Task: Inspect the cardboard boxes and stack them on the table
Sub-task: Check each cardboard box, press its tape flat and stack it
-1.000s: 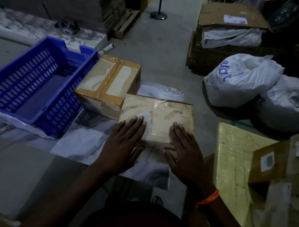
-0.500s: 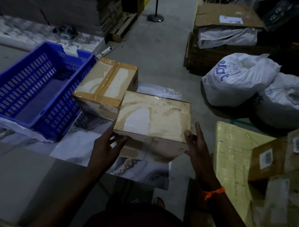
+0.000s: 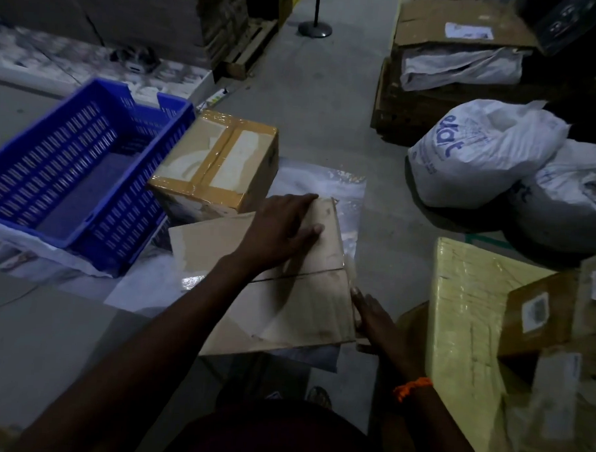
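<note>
Head: left hand [image 3: 282,232] grips cardboard box [image 3: 286,307]; right hand [image 3: 376,319] presses it.

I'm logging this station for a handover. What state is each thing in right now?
held box: closed, tipped up between both hands.
left hand: grips its far edge.
right hand: fingers flat against its right side.
taped box: sealed, resting flat.
blue crate: upright, lidless.
white sacks: bulging, on the floor.
</note>
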The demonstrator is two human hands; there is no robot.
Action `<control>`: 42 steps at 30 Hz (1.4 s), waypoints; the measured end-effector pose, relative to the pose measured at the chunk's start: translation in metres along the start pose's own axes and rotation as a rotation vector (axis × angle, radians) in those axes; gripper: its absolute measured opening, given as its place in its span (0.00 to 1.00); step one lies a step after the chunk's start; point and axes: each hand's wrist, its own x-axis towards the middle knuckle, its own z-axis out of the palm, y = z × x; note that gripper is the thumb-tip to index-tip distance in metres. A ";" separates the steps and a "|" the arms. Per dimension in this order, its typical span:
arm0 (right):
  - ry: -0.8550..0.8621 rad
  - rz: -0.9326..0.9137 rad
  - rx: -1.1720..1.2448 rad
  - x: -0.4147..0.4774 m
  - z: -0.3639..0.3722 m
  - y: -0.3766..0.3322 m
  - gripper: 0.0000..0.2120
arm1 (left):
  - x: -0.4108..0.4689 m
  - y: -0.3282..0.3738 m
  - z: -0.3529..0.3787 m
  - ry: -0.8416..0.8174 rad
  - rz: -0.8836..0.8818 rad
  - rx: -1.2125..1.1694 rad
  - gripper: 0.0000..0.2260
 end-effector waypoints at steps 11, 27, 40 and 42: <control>0.124 -0.316 -0.341 0.036 0.007 -0.009 0.25 | -0.062 -0.019 0.084 -0.500 -0.032 0.235 0.38; -0.007 -0.662 -0.599 0.104 -0.032 -0.056 0.18 | -0.174 0.006 0.090 -0.042 0.213 0.261 0.11; 0.174 -0.470 -0.299 0.081 -0.064 0.026 0.26 | -0.131 0.004 0.091 0.298 -0.751 -0.238 0.11; 0.104 -0.451 -0.266 0.080 -0.060 0.034 0.33 | -0.125 0.016 0.091 0.226 -0.887 -0.345 0.17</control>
